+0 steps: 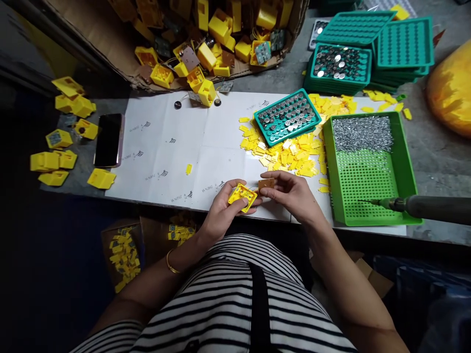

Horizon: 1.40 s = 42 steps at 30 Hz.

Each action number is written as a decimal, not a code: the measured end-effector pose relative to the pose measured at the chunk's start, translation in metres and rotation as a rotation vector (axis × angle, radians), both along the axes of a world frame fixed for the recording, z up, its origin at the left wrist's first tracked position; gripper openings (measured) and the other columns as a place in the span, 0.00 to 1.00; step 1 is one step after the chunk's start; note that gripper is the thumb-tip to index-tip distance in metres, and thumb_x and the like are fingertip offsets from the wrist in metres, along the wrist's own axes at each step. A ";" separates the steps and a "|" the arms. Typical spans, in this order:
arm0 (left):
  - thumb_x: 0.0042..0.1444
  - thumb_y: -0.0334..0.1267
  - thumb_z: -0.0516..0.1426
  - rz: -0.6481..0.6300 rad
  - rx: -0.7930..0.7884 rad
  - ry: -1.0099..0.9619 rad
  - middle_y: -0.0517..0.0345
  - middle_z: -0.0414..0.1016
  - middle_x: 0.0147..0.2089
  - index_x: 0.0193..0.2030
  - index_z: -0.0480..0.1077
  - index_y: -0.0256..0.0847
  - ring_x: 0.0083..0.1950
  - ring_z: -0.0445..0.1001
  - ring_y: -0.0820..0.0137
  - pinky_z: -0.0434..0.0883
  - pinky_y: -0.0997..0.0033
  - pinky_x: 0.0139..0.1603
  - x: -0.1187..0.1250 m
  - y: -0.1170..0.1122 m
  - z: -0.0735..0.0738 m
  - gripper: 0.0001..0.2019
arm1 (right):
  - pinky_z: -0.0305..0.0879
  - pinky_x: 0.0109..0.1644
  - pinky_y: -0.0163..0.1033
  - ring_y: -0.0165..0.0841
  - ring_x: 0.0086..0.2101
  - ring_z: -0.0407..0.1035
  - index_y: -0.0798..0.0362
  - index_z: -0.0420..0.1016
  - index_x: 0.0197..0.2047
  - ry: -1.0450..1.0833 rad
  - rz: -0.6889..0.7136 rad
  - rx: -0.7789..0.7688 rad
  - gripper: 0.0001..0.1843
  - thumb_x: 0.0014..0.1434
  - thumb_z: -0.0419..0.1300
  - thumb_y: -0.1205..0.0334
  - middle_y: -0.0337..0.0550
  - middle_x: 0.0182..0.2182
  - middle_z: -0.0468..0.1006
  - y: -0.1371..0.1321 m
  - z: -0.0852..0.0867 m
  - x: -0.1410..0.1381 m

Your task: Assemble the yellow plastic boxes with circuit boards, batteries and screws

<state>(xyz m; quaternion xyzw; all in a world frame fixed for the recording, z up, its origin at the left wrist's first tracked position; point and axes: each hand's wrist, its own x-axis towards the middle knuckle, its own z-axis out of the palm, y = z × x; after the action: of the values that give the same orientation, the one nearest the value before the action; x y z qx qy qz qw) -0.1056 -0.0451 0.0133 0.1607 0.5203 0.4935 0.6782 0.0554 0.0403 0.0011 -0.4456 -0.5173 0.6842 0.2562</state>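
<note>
Now | left hand (221, 211): fingers grip yellow housing (243, 197) | right hand (296, 196): fingers pinch brown board (265, 184) | green tray (328, 181) beside

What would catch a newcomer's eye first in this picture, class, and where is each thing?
Bright yellow dominates: a cardboard box spills yellow housings at the far edge of the table. At the near edge, the left hand holds a yellow casing and the right hand a small brown board. On the right stands a green tray, half covered with small silvery parts.

Head view, steeply down, close.
</note>
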 end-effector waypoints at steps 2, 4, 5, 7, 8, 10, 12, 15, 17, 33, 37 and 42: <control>0.53 0.39 0.62 -0.013 -0.001 0.056 0.55 0.77 0.45 0.51 0.61 0.45 0.44 0.81 0.62 0.77 0.65 0.42 0.000 0.000 -0.002 0.20 | 0.71 0.38 0.38 0.33 0.33 0.74 0.54 0.77 0.45 -0.061 0.023 0.087 0.24 0.47 0.71 0.52 0.42 0.34 0.80 0.002 0.002 0.003; 0.54 0.41 0.62 -0.036 0.003 0.124 0.55 0.76 0.45 0.52 0.62 0.45 0.40 0.81 0.65 0.76 0.72 0.34 -0.001 0.001 -0.003 0.20 | 0.69 0.36 0.37 0.33 0.33 0.73 0.53 0.79 0.42 -0.193 0.066 0.242 0.18 0.51 0.68 0.52 0.43 0.33 0.80 0.002 0.007 0.008; 0.54 0.41 0.61 -0.054 0.005 0.160 0.55 0.75 0.45 0.54 0.62 0.45 0.37 0.81 0.67 0.74 0.75 0.30 -0.001 0.001 -0.003 0.21 | 0.68 0.35 0.36 0.32 0.33 0.73 0.53 0.80 0.40 -0.279 0.086 0.336 0.15 0.53 0.67 0.52 0.44 0.34 0.80 0.002 0.009 0.009; 0.55 0.42 0.60 -0.097 0.003 0.223 0.55 0.74 0.43 0.57 0.63 0.45 0.30 0.78 0.72 0.68 0.80 0.22 -0.002 0.002 -0.003 0.23 | 0.65 0.34 0.35 0.31 0.32 0.71 0.51 0.81 0.38 -0.430 0.113 0.488 0.12 0.57 0.64 0.52 0.44 0.35 0.79 -0.001 0.016 0.012; 0.56 0.41 0.59 -0.117 -0.003 0.243 0.56 0.73 0.42 0.59 0.63 0.45 0.26 0.76 0.75 0.64 0.81 0.19 -0.002 0.003 -0.003 0.23 | 0.64 0.33 0.35 0.30 0.30 0.70 0.51 0.80 0.39 -0.468 0.123 0.521 0.12 0.58 0.63 0.52 0.43 0.34 0.78 -0.003 0.019 0.013; 0.56 0.41 0.58 -0.144 -0.018 0.258 0.58 0.72 0.39 0.59 0.64 0.46 0.22 0.71 0.80 0.60 0.82 0.16 -0.002 0.003 -0.003 0.22 | 0.63 0.30 0.34 0.27 0.25 0.68 0.51 0.79 0.42 -0.428 0.139 0.473 0.12 0.60 0.61 0.53 0.39 0.28 0.77 -0.007 0.023 0.013; 0.56 0.41 0.58 -0.149 -0.027 0.245 0.61 0.71 0.37 0.56 0.64 0.46 0.19 0.68 0.82 0.59 0.82 0.15 -0.002 0.003 -0.004 0.20 | 0.65 0.28 0.33 0.27 0.24 0.69 0.52 0.76 0.44 -0.283 0.140 0.337 0.12 0.61 0.60 0.55 0.37 0.26 0.76 -0.010 0.026 0.011; 0.55 0.42 0.60 -0.130 -0.028 0.173 0.65 0.70 0.35 0.52 0.62 0.47 0.19 0.68 0.82 0.62 0.82 0.17 -0.001 0.003 -0.005 0.19 | 0.70 0.30 0.33 0.32 0.30 0.76 0.52 0.71 0.45 -0.103 0.126 0.176 0.10 0.60 0.59 0.60 0.39 0.30 0.78 -0.012 0.028 0.007; 0.55 0.42 0.60 -0.115 -0.033 0.074 0.63 0.71 0.37 0.52 0.61 0.47 0.23 0.73 0.77 0.67 0.80 0.20 -0.001 0.004 -0.005 0.19 | 0.73 0.31 0.34 0.33 0.34 0.77 0.52 0.71 0.45 -0.056 0.102 0.152 0.10 0.60 0.60 0.59 0.41 0.34 0.78 -0.014 0.027 0.005; 0.62 0.41 0.53 0.005 -0.016 -0.153 0.56 0.74 0.44 0.49 0.63 0.44 0.39 0.74 0.72 0.73 0.73 0.36 -0.002 0.004 -0.001 0.10 | 0.72 0.48 0.41 0.34 0.44 0.73 0.52 0.74 0.45 -0.210 0.292 0.843 0.10 0.63 0.56 0.72 0.44 0.42 0.79 -0.033 0.028 0.008; 0.58 0.36 0.58 -0.019 -0.025 -0.076 0.59 0.75 0.39 0.48 0.62 0.43 0.38 0.74 0.74 0.72 0.74 0.40 -0.002 0.003 -0.001 0.12 | 0.72 0.49 0.41 0.35 0.45 0.72 0.54 0.74 0.49 -0.246 0.358 0.883 0.12 0.64 0.55 0.72 0.48 0.44 0.78 -0.034 0.030 0.010; 0.53 0.27 0.57 -0.038 -0.030 -0.085 0.61 0.76 0.38 0.46 0.61 0.43 0.35 0.74 0.76 0.70 0.78 0.37 0.000 0.002 0.001 0.15 | 0.73 0.49 0.41 0.35 0.46 0.72 0.53 0.73 0.52 -0.264 0.419 0.850 0.13 0.65 0.55 0.69 0.49 0.45 0.76 -0.035 0.038 0.013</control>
<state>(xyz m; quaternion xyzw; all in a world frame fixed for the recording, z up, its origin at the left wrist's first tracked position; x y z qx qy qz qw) -0.1058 -0.0429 0.0145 0.1393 0.4952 0.4788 0.7114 0.0683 0.0051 0.0390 -0.2708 -0.8574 0.3869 0.2044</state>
